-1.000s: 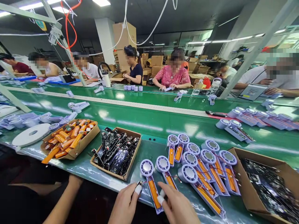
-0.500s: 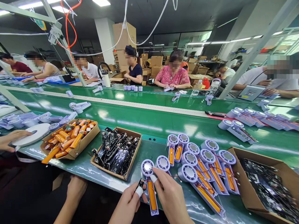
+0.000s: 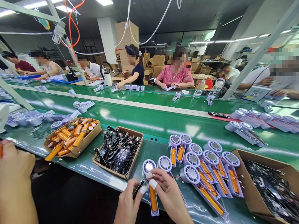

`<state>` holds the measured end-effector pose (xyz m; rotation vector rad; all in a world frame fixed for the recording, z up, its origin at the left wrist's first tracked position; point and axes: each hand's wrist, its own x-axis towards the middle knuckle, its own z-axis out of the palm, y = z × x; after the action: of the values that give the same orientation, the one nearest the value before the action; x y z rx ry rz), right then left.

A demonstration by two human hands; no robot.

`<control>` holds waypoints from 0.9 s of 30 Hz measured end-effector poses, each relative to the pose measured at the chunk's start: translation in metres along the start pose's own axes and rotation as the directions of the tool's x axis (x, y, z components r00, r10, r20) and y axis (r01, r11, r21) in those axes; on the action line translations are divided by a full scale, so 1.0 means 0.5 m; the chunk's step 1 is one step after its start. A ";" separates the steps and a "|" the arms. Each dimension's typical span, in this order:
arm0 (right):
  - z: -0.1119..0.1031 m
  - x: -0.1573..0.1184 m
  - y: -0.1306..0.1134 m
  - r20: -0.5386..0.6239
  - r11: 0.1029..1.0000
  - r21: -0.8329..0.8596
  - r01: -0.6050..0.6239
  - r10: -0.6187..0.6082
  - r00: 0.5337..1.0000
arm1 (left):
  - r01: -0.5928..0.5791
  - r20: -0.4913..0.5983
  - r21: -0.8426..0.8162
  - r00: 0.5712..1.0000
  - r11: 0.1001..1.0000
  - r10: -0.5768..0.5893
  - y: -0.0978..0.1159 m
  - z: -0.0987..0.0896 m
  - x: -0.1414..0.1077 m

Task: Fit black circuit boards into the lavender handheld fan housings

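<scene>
My left hand pinches a narrow black circuit board between thumb and forefinger; white covers wrap some fingertips. My right hand, also with white fingertip covers, is closed around thin red wire beside the board; the wire's end is hidden. Just below the fingers lies an open lilac fan housing with a round silver-centred head and an orange battery in its handle. To the right, several similar housings with batteries and loose wires lie grouped.
A carton of circuit boards and a carton of orange batteries stand at left. Another carton of boards is at right. A co-worker's hand reaches in at far left. Behind runs a green conveyor, with people seated across it.
My hands have drawn closer together at the housing, and the board has tilted. The neighbour's white roll has left the table's left edge. Across the belt, one person's arm has reached out.
</scene>
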<state>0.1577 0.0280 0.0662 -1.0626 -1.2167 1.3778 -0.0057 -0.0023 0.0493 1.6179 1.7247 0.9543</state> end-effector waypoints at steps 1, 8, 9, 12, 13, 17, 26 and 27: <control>-0.002 -0.001 0.003 -0.005 1.000 0.004 -0.003 0.003 1.000 | -0.020 -0.002 0.016 1.000 1.000 0.020 -0.002 -0.002 0.002; -0.010 -0.005 -0.008 0.151 0.951 -0.263 0.165 -0.128 0.980 | 0.073 0.019 -0.156 0.997 0.985 -0.070 0.018 -0.001 0.005; -0.009 -0.004 -0.012 0.159 0.943 -0.289 0.163 -0.121 0.980 | 0.108 0.025 -0.201 0.994 0.974 -0.105 0.025 0.000 0.004; -0.005 -0.004 -0.018 0.116 0.952 -0.293 0.088 -0.056 0.992 | 0.126 0.035 -0.251 0.992 0.960 -0.121 0.044 0.001 0.001; -0.003 -0.004 -0.019 0.104 0.957 -0.283 0.067 -0.039 0.994 | 0.108 0.034 -0.249 0.994 0.963 -0.102 0.048 0.000 0.000; -0.001 -0.007 -0.017 0.125 0.930 -0.349 0.113 -0.073 0.989 | 0.062 0.033 -0.240 0.998 0.969 -0.056 0.058 -0.010 0.001; -0.003 -0.020 0.007 0.246 0.751 -0.514 0.414 -0.333 0.910 | 0.049 0.215 -0.199 0.977 0.979 -0.005 0.068 -0.036 0.016; -0.004 -0.021 0.007 0.258 0.749 -0.518 0.412 -0.323 0.911 | 0.081 0.218 -0.217 0.975 0.973 -0.033 0.064 -0.034 0.017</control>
<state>0.1608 0.0179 0.0628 -1.0342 -1.9139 0.8055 -0.0017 0.0043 0.0858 1.4581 1.4549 0.8791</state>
